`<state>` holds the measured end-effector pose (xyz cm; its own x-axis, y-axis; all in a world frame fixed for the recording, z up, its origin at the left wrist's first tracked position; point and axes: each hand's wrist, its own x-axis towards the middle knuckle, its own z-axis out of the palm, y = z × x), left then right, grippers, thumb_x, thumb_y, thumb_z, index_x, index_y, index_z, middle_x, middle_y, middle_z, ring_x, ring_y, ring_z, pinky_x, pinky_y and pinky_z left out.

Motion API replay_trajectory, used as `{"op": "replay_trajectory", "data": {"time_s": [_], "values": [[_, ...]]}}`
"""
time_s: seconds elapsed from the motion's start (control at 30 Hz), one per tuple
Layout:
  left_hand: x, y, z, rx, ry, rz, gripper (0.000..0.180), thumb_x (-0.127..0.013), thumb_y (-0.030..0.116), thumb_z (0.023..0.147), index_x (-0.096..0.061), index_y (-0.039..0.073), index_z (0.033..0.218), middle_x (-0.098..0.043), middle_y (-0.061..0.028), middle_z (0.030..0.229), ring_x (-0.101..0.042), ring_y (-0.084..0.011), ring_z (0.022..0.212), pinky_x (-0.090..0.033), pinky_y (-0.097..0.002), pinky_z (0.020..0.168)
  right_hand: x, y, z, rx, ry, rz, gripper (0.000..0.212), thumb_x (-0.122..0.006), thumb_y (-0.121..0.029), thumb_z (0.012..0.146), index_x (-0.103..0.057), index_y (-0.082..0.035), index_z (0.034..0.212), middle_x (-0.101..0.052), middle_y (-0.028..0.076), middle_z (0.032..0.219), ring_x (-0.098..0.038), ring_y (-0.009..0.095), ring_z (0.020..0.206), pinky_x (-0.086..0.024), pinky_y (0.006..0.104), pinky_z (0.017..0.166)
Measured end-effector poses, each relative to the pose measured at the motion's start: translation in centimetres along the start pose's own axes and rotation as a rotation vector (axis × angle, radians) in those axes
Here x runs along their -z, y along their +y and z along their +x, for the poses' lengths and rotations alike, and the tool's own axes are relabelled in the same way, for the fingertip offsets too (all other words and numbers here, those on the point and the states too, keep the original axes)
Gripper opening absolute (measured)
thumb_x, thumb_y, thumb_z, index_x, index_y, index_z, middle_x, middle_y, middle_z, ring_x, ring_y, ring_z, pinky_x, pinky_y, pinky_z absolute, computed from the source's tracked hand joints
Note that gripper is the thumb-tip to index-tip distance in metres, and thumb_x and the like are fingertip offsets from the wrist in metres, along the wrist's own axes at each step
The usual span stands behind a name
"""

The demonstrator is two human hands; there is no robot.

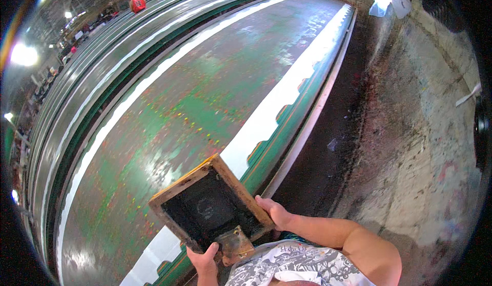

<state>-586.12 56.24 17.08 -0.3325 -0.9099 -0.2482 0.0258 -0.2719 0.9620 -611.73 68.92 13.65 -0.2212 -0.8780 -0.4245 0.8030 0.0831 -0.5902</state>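
A screen-printing frame (pixel 169 197) with wooden sides and a dark mesh hangs tilted in front of me, above the near edge of a long printing table (pixel 138 183). My right hand (pixel 275 215) is closed around its right side. At its lower left corner my left hand (pixel 203 262) grips it, the thumb on top and the other fingers mostly hidden. A small, stained brownish block (pixel 236 246), perhaps a squeegee, lies at the frame's lower edge beside my left thumb; I cannot tell whether that hand also holds it.
White scalloped-edged strips (pixel 287 88) run along both sides of the green, paint-specked table. More long tables (pixel 97 70) stand to the left, where a person in red (pixel 137 3) is far off. On the right, a dark floor strip (pixel 328 147) borders a stained concrete wall (pixel 410 132).
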Motion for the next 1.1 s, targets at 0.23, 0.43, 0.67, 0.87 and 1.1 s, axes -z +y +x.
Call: {"op": "replay_trajectory", "data": {"time_s": [0.23,0.43,0.67,0.87,1.1], "values": [[-11.3,0.0,3.1,-0.032,-0.019,-0.003,0.088,-0.084,-0.007,0.076,-0.049,-0.004,0.156,-0.062,-0.0152,0.146,-0.065,-0.0294,0.127,-0.051,-0.0436,0.114,6.4,-9.9,2.1,-0.035,0.062,-0.082,0.053,-0.043,-0.049,0.120,-0.071,-0.008,0.140,-0.076,0.001,0.123,-0.069,0.013,0.108,-0.054,0.0343,0.097],[-21.8,-0.2,8.6,-0.012,-0.127,-0.120,0.083,-0.089,0.000,0.076,-0.053,-0.004,0.151,-0.070,-0.0141,0.134,-0.070,-0.0269,0.117,-0.055,-0.0426,0.108,12.2,-18.0,4.3,0.037,0.124,-0.036,0.053,-0.044,-0.046,0.119,-0.066,-0.007,0.148,-0.074,0.006,0.138,-0.069,0.021,0.123,-0.052,0.0388,0.110],[-32.6,0.0,11.9,-0.024,-0.194,-0.016,0.082,-0.098,0.005,0.074,-0.056,-0.001,0.145,-0.071,-0.0118,0.130,-0.071,-0.0251,0.115,-0.057,-0.0397,0.105,19.5,-26.6,3.6,0.059,0.301,0.106,0.049,-0.053,-0.049,0.115,-0.072,-0.009,0.135,-0.078,0.004,0.122,-0.072,0.021,0.110,-0.058,0.0396,0.098],[-43.3,-0.9,11.3,-0.077,-0.176,0.047,0.077,-0.097,0.003,0.078,-0.058,-0.002,0.144,-0.072,-0.0124,0.130,-0.070,-0.0224,0.118,-0.055,-0.0389,0.108,29.0,-33.4,4.2,0.054,0.270,0.186,0.048,-0.057,-0.052,0.113,-0.071,-0.012,0.135,-0.077,0.006,0.123,-0.071,0.029,0.111,-0.057,0.0474,0.101],[-59.0,-4.4,7.7,-0.075,-0.066,0.010,0.080,-0.096,0.006,0.083,-0.052,-0.001,0.149,-0.070,-0.0092,0.135,-0.065,-0.0171,0.124,-0.051,-0.0373,0.112,39.5,-46.4,3.3,0.082,0.024,0.037,0.059,-0.048,-0.056,0.114,-0.064,-0.011,0.148,-0.073,0.011,0.139,-0.071,0.036,0.123,-0.057,0.0524,0.108]]}}
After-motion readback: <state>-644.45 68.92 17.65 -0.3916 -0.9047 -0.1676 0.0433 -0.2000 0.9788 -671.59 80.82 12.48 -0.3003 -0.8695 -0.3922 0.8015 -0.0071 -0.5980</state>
